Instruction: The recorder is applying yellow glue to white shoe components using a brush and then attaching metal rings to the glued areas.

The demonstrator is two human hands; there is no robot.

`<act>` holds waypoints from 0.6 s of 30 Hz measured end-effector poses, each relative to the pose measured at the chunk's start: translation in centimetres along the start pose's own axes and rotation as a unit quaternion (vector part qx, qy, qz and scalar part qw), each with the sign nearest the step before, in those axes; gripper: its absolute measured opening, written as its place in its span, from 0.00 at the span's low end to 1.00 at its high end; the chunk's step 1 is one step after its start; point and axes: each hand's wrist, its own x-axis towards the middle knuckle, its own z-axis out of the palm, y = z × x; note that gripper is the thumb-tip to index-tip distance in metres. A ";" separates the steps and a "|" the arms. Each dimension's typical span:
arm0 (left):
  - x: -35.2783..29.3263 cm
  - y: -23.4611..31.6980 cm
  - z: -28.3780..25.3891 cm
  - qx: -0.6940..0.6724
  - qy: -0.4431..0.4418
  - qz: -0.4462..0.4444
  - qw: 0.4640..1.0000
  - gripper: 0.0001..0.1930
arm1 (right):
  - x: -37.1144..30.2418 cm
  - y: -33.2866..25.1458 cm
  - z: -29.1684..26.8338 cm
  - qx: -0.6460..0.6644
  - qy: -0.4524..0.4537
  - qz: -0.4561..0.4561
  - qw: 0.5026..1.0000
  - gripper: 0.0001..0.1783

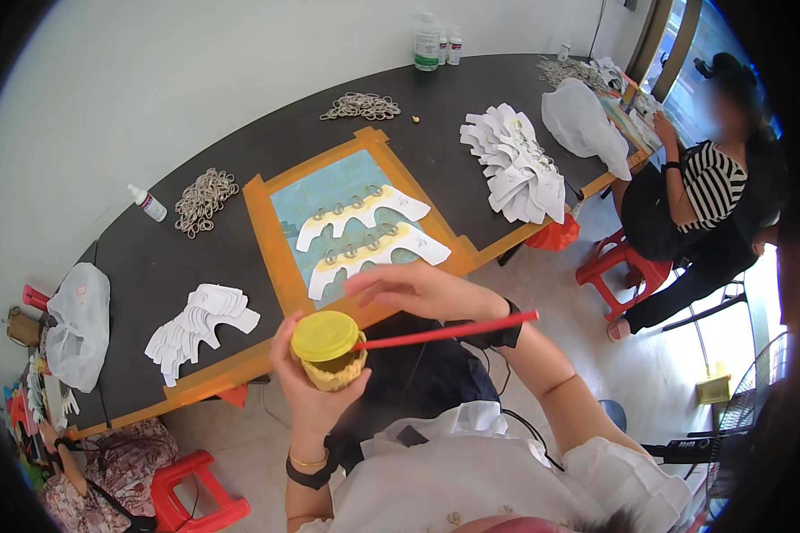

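My left hand point(318, 395) is wrapped round a small tub point(333, 377) with a yellow lid point(325, 337) and crusted yellowish sides. A long red stick point(449, 333) juts from the tub to the right, passing in front of my right wrist. My right hand point(409, 289), fingers stretched out and holding nothing, hovers beside the tub over the near edge of a blue board point(286, 197). Two white scalloped cut-outs point(409, 206) point(427, 249) lie on the board, with yellow smears and several small rings point(347, 252) along them.
Orange tape point(262, 226) frames the board on the dark table point(240, 293). White cut-outs are stacked at left point(200, 324) and right point(516, 169). Ring piles point(206, 200) point(362, 107), bottles point(427, 44) and plastic bags point(80, 324) point(582, 124) stand around. People sit at both sides.
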 end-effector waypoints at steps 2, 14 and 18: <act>-0.2 0.5 0.6 -0.055 -0.041 -0.024 0.997 0.50 | -0.8 -0.2 0.3 0.077 -0.004 -0.016 0.997 0.24; -3.2 3.1 1.8 -0.035 -0.097 -0.024 0.994 0.56 | -3.9 -0.5 3.0 0.215 -0.134 -0.059 0.966 0.22; -4.2 3.8 0.9 -0.033 -0.106 -0.026 0.993 0.58 | -4.0 -1.0 3.7 0.135 -0.144 -0.085 0.976 0.20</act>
